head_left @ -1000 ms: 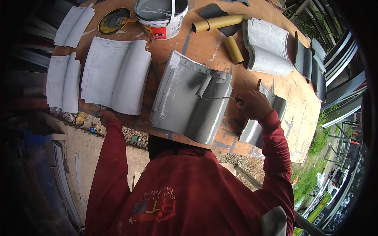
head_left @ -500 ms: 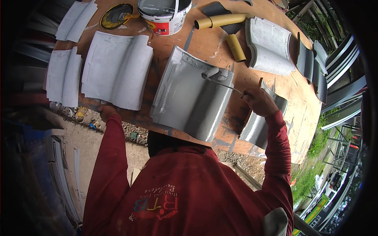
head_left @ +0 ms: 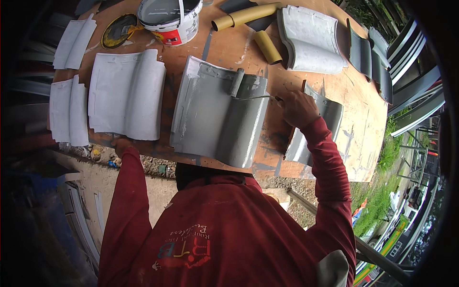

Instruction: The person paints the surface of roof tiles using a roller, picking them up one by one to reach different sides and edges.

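My right hand [head_left: 297, 109] is closed around the handle of a small paint roller [head_left: 236, 82]. The roller's sleeve lies on the upper part of a wavy roof tile [head_left: 205, 115] coated in wet grey paint. A paler strip shows along that tile's upper left corner. My left hand [head_left: 123, 146] is at the table's near edge, just below a large whitish tile [head_left: 117, 95]; its fingers are mostly hidden. Beneath my right wrist lies a narrower, shiny grey tile [head_left: 306, 138].
A paint bucket [head_left: 174, 28] with grey paint stands at the back of the wooden table [head_left: 358, 138], beside a smeared lid [head_left: 117, 31]. Cardboard tubes [head_left: 267, 48] and a pale tile [head_left: 311, 43] lie back right. Narrow whitish tiles [head_left: 69, 110] line the left.
The roller has swung from lying nearly crosswise to upright on the grey tile, and my right hand has turned with it. The whole view has shifted slightly. My left hand stays at the table edge.
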`<state>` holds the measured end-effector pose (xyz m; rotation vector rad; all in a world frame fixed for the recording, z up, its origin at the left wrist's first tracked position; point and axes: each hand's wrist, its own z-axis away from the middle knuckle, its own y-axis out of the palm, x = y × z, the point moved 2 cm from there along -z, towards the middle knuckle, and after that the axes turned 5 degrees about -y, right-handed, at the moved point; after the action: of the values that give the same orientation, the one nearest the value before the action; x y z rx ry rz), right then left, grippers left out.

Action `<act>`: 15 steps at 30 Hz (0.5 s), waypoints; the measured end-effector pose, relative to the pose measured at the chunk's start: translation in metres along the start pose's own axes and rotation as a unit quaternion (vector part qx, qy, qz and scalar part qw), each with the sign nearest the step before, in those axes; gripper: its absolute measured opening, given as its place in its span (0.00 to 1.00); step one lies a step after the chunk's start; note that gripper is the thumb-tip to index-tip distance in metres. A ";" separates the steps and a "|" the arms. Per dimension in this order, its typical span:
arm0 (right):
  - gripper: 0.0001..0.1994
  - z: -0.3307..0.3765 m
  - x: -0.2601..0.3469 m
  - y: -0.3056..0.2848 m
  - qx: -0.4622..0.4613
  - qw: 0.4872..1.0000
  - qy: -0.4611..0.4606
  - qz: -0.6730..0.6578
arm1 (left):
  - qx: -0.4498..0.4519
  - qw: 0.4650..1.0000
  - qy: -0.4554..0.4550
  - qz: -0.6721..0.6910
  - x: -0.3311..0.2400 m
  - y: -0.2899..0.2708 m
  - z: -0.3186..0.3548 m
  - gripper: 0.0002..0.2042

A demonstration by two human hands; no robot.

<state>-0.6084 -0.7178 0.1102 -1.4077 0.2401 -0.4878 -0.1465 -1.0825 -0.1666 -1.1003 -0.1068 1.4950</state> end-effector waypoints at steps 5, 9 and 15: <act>0.07 0.014 0.008 -0.029 0.035 0.998 0.028 -0.039 | -0.024 1.000 -0.018 0.000 -0.006 -0.002 0.011 0.43; 0.06 0.020 0.010 -0.029 0.001 0.999 0.027 -0.031 | -0.026 0.998 -0.036 -0.035 -0.005 0.001 -0.008 0.43; 0.07 0.036 -0.020 -0.013 -0.024 0.995 0.027 -0.093 | -0.029 0.998 0.008 -0.056 0.002 0.007 -0.007 0.43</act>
<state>-0.6122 -0.6779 0.1262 -1.4726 0.1662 -0.6785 -0.1466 -1.0866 -0.1758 -1.1344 -0.1981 1.3895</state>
